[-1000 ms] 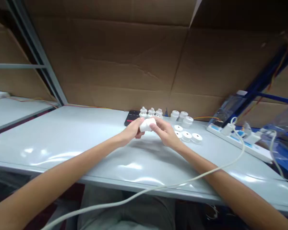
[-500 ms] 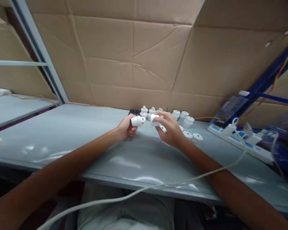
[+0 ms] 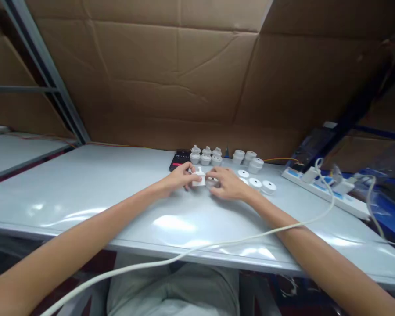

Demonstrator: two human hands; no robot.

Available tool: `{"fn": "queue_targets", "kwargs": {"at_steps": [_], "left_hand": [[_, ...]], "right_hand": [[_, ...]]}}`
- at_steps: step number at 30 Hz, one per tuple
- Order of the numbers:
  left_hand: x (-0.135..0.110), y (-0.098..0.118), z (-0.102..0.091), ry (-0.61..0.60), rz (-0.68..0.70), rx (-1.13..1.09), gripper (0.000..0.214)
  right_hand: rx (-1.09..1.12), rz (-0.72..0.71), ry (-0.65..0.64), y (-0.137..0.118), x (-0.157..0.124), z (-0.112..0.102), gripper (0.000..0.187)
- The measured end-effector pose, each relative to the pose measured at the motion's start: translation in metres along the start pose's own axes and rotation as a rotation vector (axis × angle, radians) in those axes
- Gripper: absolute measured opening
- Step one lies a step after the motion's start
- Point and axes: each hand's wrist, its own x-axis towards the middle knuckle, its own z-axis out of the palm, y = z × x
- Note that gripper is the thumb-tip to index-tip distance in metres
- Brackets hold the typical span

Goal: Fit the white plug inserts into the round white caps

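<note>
My left hand is closed around a white plastic piece with a small pronged top, which stands upright at the table surface. Close beside it, my right hand has its thumb and fingers around a white round cap, partly hidden by the fingers. Behind the hands, several white pieces with knobbed tops stand in rows. To the right of my right hand lie several white round caps with a small centre hole.
A black phone with a running timer lies behind my left hand. More white round pieces stand at the back. On the right is a white power strip with plugs. A white cable hangs across the front, over my right forearm.
Both hands have come down to the table. The white piece in my left hand has gone from tilted to upright. My right hand has lowered from a raised white piece to table level.
</note>
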Motion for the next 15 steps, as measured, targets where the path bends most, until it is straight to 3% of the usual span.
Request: {"fn": "queue_targets", "kwargs": {"at_steps": [6, 11, 15], "left_hand": [[-0.0021, -0.0013, 0.0018, -0.052, 0.017, 0.105, 0.042], [-0.0027, -0.0016, 0.0022, -0.074, 0.008, 0.115, 0.042], [-0.0028, -0.0036, 0.0015, -0.085, 0.014, 0.133, 0.041]], "right_hand": [[0.002, 0.047, 0.025, 0.0001, 0.0009, 0.0031, 0.024], [-0.107, 0.074, 0.074, 0.0035, 0.0015, 0.0075, 0.031], [-0.204, 0.190, -0.005, 0.0052, 0.0000, 0.0070, 0.040]]}}
